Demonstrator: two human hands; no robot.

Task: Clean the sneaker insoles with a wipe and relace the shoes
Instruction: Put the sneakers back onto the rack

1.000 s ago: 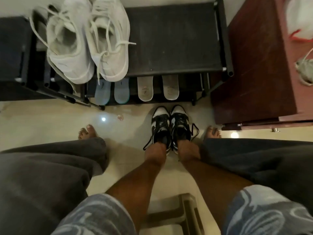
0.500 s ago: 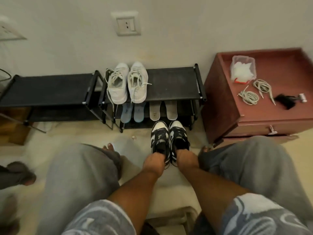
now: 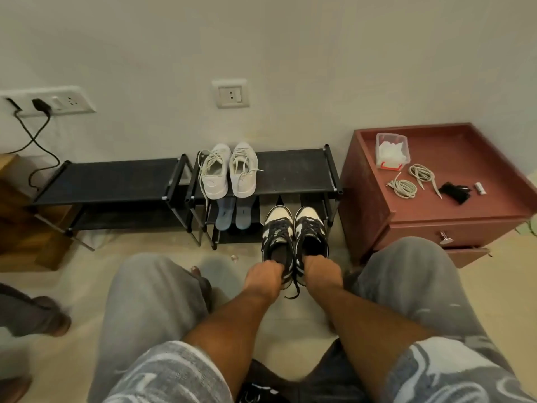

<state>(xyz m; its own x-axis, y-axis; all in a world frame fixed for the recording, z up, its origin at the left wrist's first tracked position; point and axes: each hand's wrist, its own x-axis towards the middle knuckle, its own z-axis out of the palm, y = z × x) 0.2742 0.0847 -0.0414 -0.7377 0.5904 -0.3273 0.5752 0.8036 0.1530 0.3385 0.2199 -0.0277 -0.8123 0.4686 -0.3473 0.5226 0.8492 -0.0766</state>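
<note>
**Holding the pair by the heels**

The left grip (image 3: 266, 276) and right grip (image 3: 322, 271) each curl into the collar of one of the black-and-white sneakers (image 3: 277, 228), low in front of the shoe rack (image 3: 290, 173). This looks like handling between cleaning and lacing. The next move probably calls for setting them down, then reaching for the wipes (image 3: 390, 152) or laces (image 3: 404, 187) on the red cabinet (image 3: 494, 170). The fingertips are hidden inside, and I cannot tell whether the insoles are in.

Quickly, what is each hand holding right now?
Left hand: grips the left black-and-white sneaker at its heel.
Right hand: grips the right black-and-white sneaker at its heel.
</note>
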